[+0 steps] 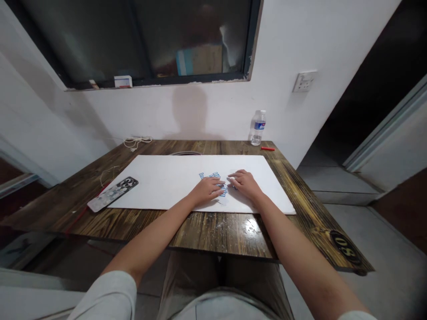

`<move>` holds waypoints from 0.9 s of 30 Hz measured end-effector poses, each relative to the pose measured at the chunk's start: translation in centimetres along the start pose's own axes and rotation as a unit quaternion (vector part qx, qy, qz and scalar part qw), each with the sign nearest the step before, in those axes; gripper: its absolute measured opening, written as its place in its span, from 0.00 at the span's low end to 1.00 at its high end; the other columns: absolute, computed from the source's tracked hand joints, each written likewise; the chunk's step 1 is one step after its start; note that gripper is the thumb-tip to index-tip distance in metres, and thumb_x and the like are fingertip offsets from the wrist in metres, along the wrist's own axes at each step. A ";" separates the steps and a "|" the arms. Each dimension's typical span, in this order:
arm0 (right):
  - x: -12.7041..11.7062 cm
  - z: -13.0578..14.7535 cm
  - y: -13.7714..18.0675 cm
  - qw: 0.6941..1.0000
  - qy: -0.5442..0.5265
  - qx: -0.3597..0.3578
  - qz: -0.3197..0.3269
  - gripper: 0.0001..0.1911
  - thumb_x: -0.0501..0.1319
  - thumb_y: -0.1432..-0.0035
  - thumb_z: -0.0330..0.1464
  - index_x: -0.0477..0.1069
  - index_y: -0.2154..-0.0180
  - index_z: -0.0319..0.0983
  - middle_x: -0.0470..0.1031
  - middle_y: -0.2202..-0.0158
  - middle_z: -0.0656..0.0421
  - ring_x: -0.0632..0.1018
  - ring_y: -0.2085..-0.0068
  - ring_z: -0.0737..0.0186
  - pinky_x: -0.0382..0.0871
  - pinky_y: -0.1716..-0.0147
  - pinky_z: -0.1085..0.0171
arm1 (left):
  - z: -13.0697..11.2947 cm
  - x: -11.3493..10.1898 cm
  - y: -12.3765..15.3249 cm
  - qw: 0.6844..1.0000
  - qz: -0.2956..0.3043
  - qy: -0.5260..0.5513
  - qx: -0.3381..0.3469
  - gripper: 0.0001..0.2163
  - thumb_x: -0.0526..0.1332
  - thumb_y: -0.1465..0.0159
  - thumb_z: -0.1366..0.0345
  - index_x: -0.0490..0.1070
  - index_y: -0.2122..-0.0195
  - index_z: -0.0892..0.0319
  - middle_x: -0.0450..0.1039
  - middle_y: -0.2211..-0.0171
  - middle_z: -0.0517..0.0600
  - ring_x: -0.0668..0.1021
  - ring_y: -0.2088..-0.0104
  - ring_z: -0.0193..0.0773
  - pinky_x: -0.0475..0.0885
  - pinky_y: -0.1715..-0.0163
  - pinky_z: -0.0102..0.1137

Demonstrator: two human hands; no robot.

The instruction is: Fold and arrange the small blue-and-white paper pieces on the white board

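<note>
Small blue flat pieces [201,176] with light gaps, a bit like tiny ladders, lie in a loose group on a white board [167,178]. My left hand [207,190] rests over the near left part of the group, its fingers stretched out and apart, covering some pieces. Facing it from the right is my right hand [245,183], fingers spread and slightly bent, with a bit of blue under the fingertips. Neither hand visibly grips anything. What lies beneath both palms is hidden.
A phone [113,194] lies across the board's left edge. Behind the board are a white cable [137,141], a water bottle [258,129] and a red pen-like object [267,149]. The dark wooden table [220,235] stands against the wall, below a window.
</note>
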State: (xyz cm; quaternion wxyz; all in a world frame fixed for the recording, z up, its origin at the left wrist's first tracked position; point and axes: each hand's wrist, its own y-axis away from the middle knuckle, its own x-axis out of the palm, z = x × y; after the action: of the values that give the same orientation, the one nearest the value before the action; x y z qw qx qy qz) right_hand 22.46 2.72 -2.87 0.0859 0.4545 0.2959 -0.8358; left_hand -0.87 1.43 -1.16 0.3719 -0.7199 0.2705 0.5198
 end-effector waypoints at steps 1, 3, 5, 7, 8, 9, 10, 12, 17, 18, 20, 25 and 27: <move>0.0 0.0 0.0 1.000 0.007 0.008 -0.004 0.20 0.52 0.33 0.38 0.82 0.67 0.48 0.79 0.52 0.60 0.71 0.48 0.53 0.61 0.46 0.51 | -0.1 -0.1 0.0 1.000 -0.001 0.001 -0.004 0.16 0.51 0.30 0.57 0.79 0.59 0.52 0.74 0.46 0.51 0.70 0.41 0.43 0.62 0.41 0.43; 0.0 0.1 0.0 1.000 0.013 0.009 -0.012 0.20 0.52 0.33 0.38 0.82 0.68 0.47 0.79 0.51 0.60 0.71 0.47 0.53 0.60 0.46 0.51 | -0.2 -0.2 0.0 1.000 -0.008 0.005 -0.007 0.16 0.51 0.30 0.57 0.79 0.60 0.53 0.75 0.47 0.51 0.72 0.44 0.43 0.64 0.43 0.42; -0.1 0.0 0.0 1.000 0.004 -0.005 -0.018 0.19 0.52 0.33 0.37 0.82 0.66 0.48 0.79 0.51 0.60 0.71 0.47 0.53 0.61 0.46 0.51 | -0.3 -0.3 0.0 1.000 -0.023 0.009 -0.013 0.17 0.51 0.30 0.57 0.79 0.58 0.54 0.76 0.49 0.52 0.74 0.46 0.42 0.65 0.45 0.41; -0.1 0.0 0.0 0.999 -0.011 -0.029 -0.013 0.19 0.51 0.33 0.37 0.82 0.63 0.48 0.78 0.50 0.60 0.71 0.47 0.54 0.62 0.46 0.52 | -0.3 -0.3 0.1 0.999 -0.033 0.010 -0.019 0.17 0.50 0.30 0.57 0.79 0.57 0.55 0.78 0.52 0.52 0.76 0.49 0.41 0.66 0.47 0.40; -0.1 0.0 0.0 0.999 -0.014 -0.036 -0.004 0.18 0.51 0.33 0.37 0.82 0.62 0.48 0.78 0.50 0.59 0.71 0.47 0.54 0.62 0.47 0.52 | -0.3 -0.2 0.1 0.999 -0.031 0.009 -0.017 0.17 0.50 0.29 0.58 0.79 0.57 0.55 0.79 0.53 0.51 0.77 0.50 0.41 0.67 0.47 0.39; -0.1 0.1 0.0 0.999 -0.013 -0.038 0.008 0.18 0.51 0.33 0.37 0.81 0.62 0.48 0.78 0.50 0.59 0.71 0.47 0.54 0.63 0.47 0.51 | -0.2 -0.2 0.1 1.000 -0.025 0.009 -0.012 0.18 0.49 0.29 0.58 0.79 0.58 0.55 0.79 0.54 0.51 0.77 0.50 0.41 0.67 0.48 0.39; -0.2 0.1 0.1 0.999 -0.007 -0.033 0.018 0.18 0.51 0.33 0.37 0.81 0.62 0.48 0.78 0.49 0.59 0.71 0.48 0.54 0.62 0.47 0.51 | -0.2 -0.3 0.1 1.000 -0.020 0.011 -0.004 0.18 0.49 0.29 0.58 0.79 0.60 0.55 0.80 0.55 0.51 0.77 0.51 0.41 0.67 0.49 0.39; -0.2 0.1 0.2 1.000 0.016 -0.009 0.025 0.18 0.52 0.34 0.38 0.82 0.62 0.48 0.78 0.49 0.59 0.71 0.47 0.52 0.62 0.47 0.49 | -0.1 -0.3 0.2 1.000 -0.013 0.020 0.017 0.19 0.49 0.29 0.59 0.80 0.61 0.56 0.81 0.58 0.51 0.78 0.51 0.41 0.68 0.50 0.38; -0.5 0.3 0.3 1.000 0.018 -0.014 0.012 0.18 0.52 0.33 0.38 0.81 0.61 0.47 0.77 0.47 0.59 0.70 0.46 0.52 0.60 0.46 0.50 | -0.3 -0.6 0.4 0.996 -0.018 0.064 0.055 0.19 0.48 0.30 0.60 0.80 0.63 0.56 0.81 0.60 0.52 0.79 0.53 0.40 0.69 0.49 0.37; -0.6 0.3 0.2 0.999 0.006 -0.030 0.018 0.18 0.52 0.33 0.38 0.81 0.61 0.48 0.76 0.47 0.59 0.70 0.46 0.53 0.60 0.46 0.51 | -0.3 -0.6 0.5 0.996 -0.018 0.072 0.055 0.19 0.48 0.30 0.60 0.80 0.63 0.56 0.81 0.59 0.52 0.79 0.53 0.40 0.69 0.49 0.37; -0.6 0.2 0.2 0.998 -0.002 -0.054 0.034 0.17 0.53 0.34 0.37 0.81 0.61 0.49 0.76 0.46 0.61 0.69 0.45 0.53 0.60 0.46 0.51 | -0.3 -0.8 0.5 0.995 -0.014 0.082 0.049 0.19 0.48 0.30 0.60 0.80 0.62 0.56 0.80 0.57 0.52 0.78 0.52 0.40 0.69 0.48 0.37; -0.4 -0.3 0.3 0.997 0.062 -0.024 0.040 0.16 0.53 0.33 0.40 0.80 0.58 0.52 0.74 0.45 0.62 0.68 0.44 0.50 0.59 0.46 0.48 | 0.0 -0.7 0.6 0.996 -0.001 0.086 0.013 0.19 0.48 0.30 0.58 0.79 0.59 0.55 0.78 0.52 0.51 0.76 0.47 0.41 0.68 0.46 0.38; -0.3 -0.5 0.4 0.996 0.079 -0.010 0.038 0.16 0.52 0.33 0.41 0.79 0.56 0.52 0.73 0.44 0.62 0.68 0.43 0.49 0.59 0.47 0.48 | 0.2 -0.4 0.7 0.996 0.005 0.093 0.001 0.19 0.48 0.30 0.58 0.79 0.58 0.54 0.77 0.50 0.51 0.75 0.45 0.41 0.67 0.45 0.38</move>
State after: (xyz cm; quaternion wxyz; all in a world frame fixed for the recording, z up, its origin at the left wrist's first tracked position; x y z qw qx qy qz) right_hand 23.17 2.64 -3.01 0.0983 0.5294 0.2926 -0.7902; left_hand -1.66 1.25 -0.95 0.3431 -0.7639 0.3077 0.4518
